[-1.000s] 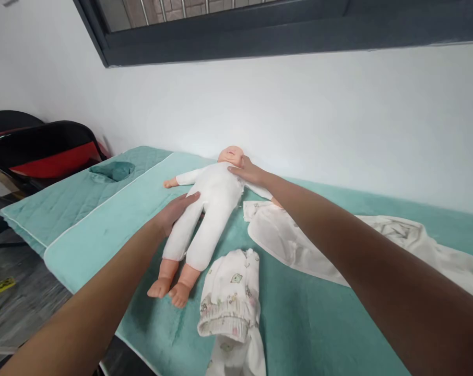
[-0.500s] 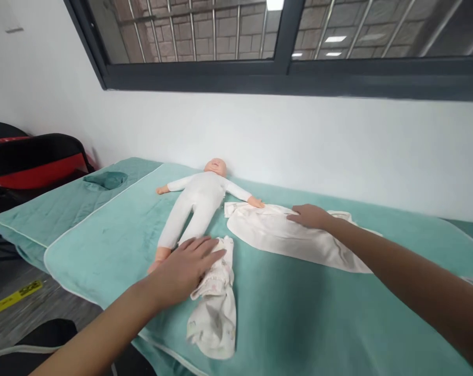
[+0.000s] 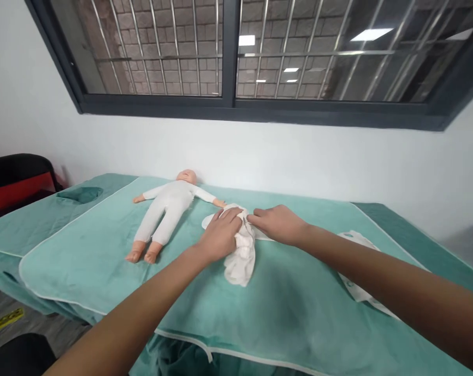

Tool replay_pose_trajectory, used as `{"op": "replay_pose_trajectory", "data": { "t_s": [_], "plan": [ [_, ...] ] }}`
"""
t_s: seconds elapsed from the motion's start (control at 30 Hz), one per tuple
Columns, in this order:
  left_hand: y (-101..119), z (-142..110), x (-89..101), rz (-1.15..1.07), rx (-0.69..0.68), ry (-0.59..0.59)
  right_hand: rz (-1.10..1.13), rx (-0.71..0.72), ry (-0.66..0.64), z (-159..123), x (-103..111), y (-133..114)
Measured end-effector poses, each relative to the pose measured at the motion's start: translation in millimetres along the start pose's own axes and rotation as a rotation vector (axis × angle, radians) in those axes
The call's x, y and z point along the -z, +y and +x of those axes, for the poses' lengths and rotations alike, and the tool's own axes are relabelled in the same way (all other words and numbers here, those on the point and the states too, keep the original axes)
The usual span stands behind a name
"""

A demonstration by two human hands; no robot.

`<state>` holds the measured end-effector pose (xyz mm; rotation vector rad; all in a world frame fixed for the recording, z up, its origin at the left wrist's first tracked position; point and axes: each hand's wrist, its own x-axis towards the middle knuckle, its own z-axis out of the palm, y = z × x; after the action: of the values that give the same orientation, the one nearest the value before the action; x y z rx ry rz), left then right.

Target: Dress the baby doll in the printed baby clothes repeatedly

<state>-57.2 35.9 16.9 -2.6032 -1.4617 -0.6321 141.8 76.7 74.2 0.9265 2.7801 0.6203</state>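
Note:
A baby doll (image 3: 169, 201) with a white cloth body lies on its back on the green bed cover, arms spread and feet toward me. To its right, my left hand (image 3: 223, 235) grips a pair of small white baby pants (image 3: 240, 263), which hang bunched below its fingers. Close beside it, my right hand (image 3: 278, 224) has its fingers pinched at the upper edge of the same pants. Another white garment (image 3: 263, 236) lies beneath, mostly covered by the pants and my hands.
The green cover (image 3: 299, 313) has a pale piped front edge. A white folded piece with green print (image 3: 357, 243) lies partly behind my right forearm. The bed head has a face hole (image 3: 80, 195). A black and red chair (image 3: 19, 180) stands left; a barred window (image 3: 228, 57) is above.
My left hand has left the doll's leg, taken the baby pants and carried them right over the other garment. My right hand has left the doll's head and moved to the pants.

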Motion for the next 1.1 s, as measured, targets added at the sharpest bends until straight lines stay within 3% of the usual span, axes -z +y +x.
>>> {"op": "replay_pose_trajectory", "data": {
  "t_s": [0.1,0.2,0.3,0.37,0.47,0.57,0.63,0.73,0.8,0.87,1.03,1.1],
  "plan": [
    [18.6,26.7,2.4,-0.131,0.103,-0.064,0.008,-0.061,0.009,-34.2,13.9,1.3],
    [36.7,40.2,8.7,-0.265,0.208,-0.037,0.101,-0.195,0.056,-62.8,16.0,7.2],
    [57.8,46.2,14.1,-0.357,0.111,-0.059,0.230,-0.271,0.159,-79.2,19.6,10.5],
    [68.7,48.6,16.6,-0.292,0.046,-0.070,0.296,-0.270,0.185,-83.6,26.4,10.4],
    [71.4,50.2,21.7,-0.160,0.085,0.113,0.304,-0.304,0.123,-86.4,38.4,9.2],
    [61.3,49.0,31.3,-0.190,0.253,0.242,0.372,-0.454,0.076,-87.6,43.2,8.4],
    [56.4,47.1,39.5,-0.227,0.387,0.270,0.529,-0.534,0.042,-85.4,39.9,5.9],
    [60.8,43.8,50.1,-0.290,0.524,0.376,0.980,-0.514,-0.042,-73.8,28.8,-5.8],
    [69.4,40.5,54.6,-0.398,0.582,0.429,1.309,-0.431,-0.025,-62.0,22.1,-18.5],
    [77.0,34.6,57.9,-0.589,0.582,0.419,1.506,-0.366,0.079,-50.8,19.4,-31.5],
    [70.0,10.5,66.3,-1.259,0.284,0.172,1.750,-0.392,0.363,-38.1,26.0,-45.2],
    [61.3,2.5,67.1,-1.364,0.286,0.189,1.833,-0.427,0.416,-35.5,27.1,-43.8]
  ]
}}
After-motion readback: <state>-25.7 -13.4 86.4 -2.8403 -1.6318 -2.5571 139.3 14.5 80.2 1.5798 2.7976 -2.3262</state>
